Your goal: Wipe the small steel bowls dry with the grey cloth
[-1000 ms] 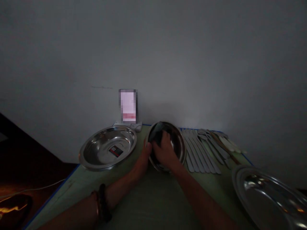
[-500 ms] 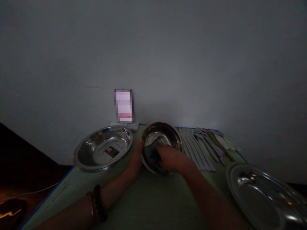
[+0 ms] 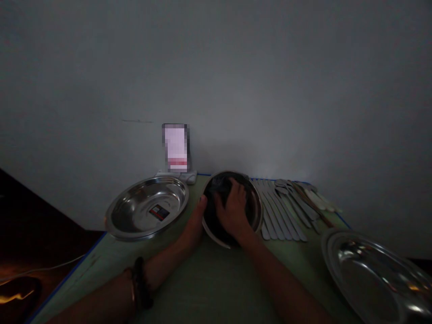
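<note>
A round stainless steel bowl (image 3: 258,211) is tilted toward me near the table's back edge. My left hand (image 3: 194,225) grips its left side, thumb at the rim and fingers hidden behind the wall. A dark cloth (image 3: 219,184) covers much of the bowl's inside. Reaching into the bowl, my right hand (image 3: 234,207) presses on this cloth, its fingers bent into it and the thumb set apart. The fingertips are partly lost in the dark folds.
An oval steel dish (image 3: 114,227) with a dark label stands on the left. To the right lie a row of table knives (image 3: 281,220) and several other pieces of cutlery (image 3: 297,202). Steel trays (image 3: 332,258) sit at the front right. A lit phone (image 3: 176,148) leans against the wall.
My right hand has moved up and further into the bowl, its fingers wider apart. The cloth, bunched at the lower left before, now spreads over more of the inside. My left hand keeps its hold.
</note>
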Demonstrator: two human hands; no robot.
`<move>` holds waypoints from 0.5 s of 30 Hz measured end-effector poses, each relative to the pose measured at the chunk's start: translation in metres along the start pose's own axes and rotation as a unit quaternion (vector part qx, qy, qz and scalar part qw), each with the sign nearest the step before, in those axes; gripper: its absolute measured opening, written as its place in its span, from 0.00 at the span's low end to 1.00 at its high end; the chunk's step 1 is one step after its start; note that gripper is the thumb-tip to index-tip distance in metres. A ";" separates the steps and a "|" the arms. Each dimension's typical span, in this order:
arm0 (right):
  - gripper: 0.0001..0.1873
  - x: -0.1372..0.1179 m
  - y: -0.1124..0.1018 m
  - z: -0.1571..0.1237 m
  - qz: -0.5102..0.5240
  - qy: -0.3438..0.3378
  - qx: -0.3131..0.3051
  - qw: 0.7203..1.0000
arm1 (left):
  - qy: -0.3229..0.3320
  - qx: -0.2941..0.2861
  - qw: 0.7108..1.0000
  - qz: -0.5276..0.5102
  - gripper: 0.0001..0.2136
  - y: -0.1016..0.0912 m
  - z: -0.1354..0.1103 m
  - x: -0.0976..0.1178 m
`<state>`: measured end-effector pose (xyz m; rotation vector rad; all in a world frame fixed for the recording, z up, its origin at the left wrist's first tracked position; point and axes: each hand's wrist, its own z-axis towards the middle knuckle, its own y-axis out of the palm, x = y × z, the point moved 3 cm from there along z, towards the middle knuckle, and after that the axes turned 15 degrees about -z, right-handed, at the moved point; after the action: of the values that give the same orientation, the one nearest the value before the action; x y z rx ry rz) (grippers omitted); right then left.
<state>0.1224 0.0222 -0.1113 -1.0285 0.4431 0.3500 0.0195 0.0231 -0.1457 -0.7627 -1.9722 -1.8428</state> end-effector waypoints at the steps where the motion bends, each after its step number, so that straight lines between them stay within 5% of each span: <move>1: 0.27 -0.003 0.002 -0.002 0.039 0.019 -0.001 0.999 | -0.029 0.005 1.000 -0.007 0.14 0.001 0.001 -0.001; 8: 0.25 -0.019 0.000 0.002 0.250 0.072 -0.149 0.954 | -0.147 -0.075 0.985 -0.052 0.25 0.016 -0.007 0.004; 15: 0.28 -0.022 -0.023 0.000 0.157 -0.091 -0.247 0.952 | -0.097 -0.046 0.991 -0.074 0.24 0.010 -0.001 0.010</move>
<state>0.1141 0.0095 -0.0832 -1.3996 0.3592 0.8670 0.0178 0.0235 -0.1316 -0.8756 -2.1272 -2.0251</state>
